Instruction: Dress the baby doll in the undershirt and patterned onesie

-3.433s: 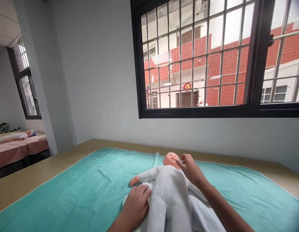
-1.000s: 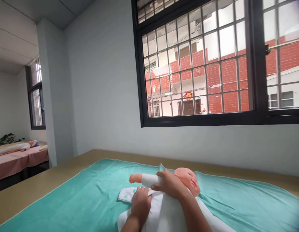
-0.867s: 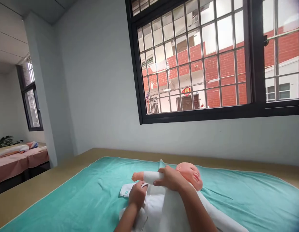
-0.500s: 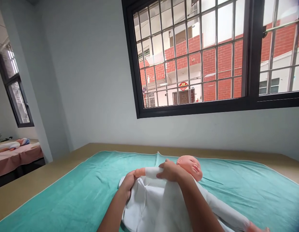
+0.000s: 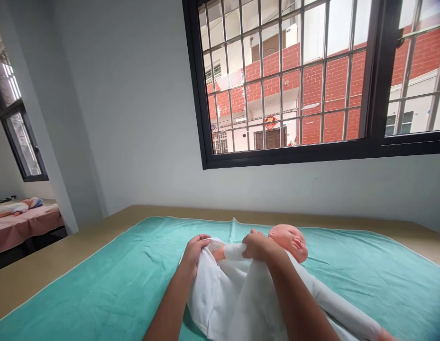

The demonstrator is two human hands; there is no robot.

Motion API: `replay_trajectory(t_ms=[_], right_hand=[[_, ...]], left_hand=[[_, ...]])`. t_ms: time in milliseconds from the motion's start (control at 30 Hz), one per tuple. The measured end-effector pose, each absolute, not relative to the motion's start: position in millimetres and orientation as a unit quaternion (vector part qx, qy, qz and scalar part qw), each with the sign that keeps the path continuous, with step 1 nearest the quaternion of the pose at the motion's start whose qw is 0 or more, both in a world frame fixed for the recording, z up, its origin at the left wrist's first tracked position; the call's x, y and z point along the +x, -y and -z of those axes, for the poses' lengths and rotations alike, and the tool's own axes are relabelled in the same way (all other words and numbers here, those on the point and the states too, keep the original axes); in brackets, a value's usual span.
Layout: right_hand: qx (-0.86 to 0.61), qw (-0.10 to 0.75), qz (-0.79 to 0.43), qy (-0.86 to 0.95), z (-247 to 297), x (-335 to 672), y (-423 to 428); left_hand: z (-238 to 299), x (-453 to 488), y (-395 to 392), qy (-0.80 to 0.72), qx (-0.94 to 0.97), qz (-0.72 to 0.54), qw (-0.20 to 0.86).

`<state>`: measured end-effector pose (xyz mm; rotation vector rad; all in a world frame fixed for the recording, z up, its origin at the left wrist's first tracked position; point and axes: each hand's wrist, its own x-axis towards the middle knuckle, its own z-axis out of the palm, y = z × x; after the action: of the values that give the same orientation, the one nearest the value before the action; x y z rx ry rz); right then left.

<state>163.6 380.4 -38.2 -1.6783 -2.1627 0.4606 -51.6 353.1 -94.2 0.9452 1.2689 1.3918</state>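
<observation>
A baby doll [image 5: 290,241] lies on its back on a turquoise cloth [image 5: 134,284], with its head toward the wall. White clothing [image 5: 220,303] covers its body, and one sleeved arm reaches out to the lower right. My left hand [image 5: 194,253] pinches the raised edge of the white garment beside the doll's small hand [image 5: 218,254], which is partly tucked behind the fabric. Closed round the white sleeve [image 5: 234,252] of that same arm is my right hand [image 5: 260,245], close to the doll's head. My forearm hides part of the doll's chest.
The cloth lies on a tan tabletop [image 5: 116,218] that meets a pale wall [image 5: 145,118]. Above it is a dark-framed barred window [image 5: 284,158]. At far left stands another table with a pink cover [image 5: 28,229] and some cloths on it.
My left hand has let go of the doll's hand and now grips the garment's edge, lifted up around that hand. The right hand still holds the sleeved arm. The view has shifted slightly.
</observation>
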Motion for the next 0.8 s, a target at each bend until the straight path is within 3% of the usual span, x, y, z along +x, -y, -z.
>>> replay_trajectory(t_ms=[100,400,567,700,800], right_hand=[[-0.574,0.133,-0.170,0.790,39.4,162.2,-381.1],[-0.540,0.091,-0.128,0.827,41.7,134.8,-369.4],[-0.501,0.189,-0.158,0.830,32.0,176.0,-361.3],[-0.506,0.289,-0.274,0.765,37.4,251.6,-370.1],[-0.605,0.251,-0.326,0.682,58.4,296.9,-378.3]], left_hand=[[95.3,-38.2,-352.9,-0.511,0.422,-0.561,0.495],[117.0,-2.5,-367.0,-0.489,0.536,-0.535,0.434],[129.5,-6.8,-369.7,-0.529,0.531,-0.538,0.385],[139.2,-9.9,-367.4,-0.563,0.506,-0.534,0.376],[139.8,-10.0,-361.9,-0.569,0.507,-0.527,0.377]])
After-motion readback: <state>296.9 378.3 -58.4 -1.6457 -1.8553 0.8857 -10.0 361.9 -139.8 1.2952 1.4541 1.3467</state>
